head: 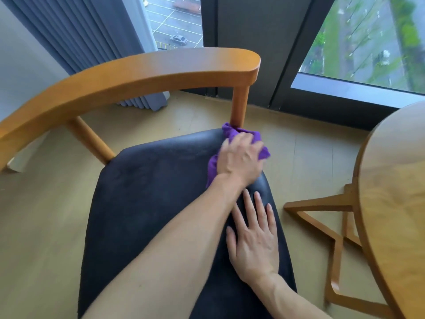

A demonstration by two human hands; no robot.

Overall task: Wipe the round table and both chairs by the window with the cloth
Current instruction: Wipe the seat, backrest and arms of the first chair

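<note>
Scrubbing the chair seat's far right corner: left hand fingers bunch the cloth against the post, right hand flat, fingers straight, bracing the seat.

A single head camera is looking steeply down and forward from above the chair, sitting close over its dark seat. It is facing the window, which is lying beyond the fingers, across the top of the view. The wide lens is bending the edges. The round surface is entering to the right of the fingers, and the floor is spreading to their left.
</note>
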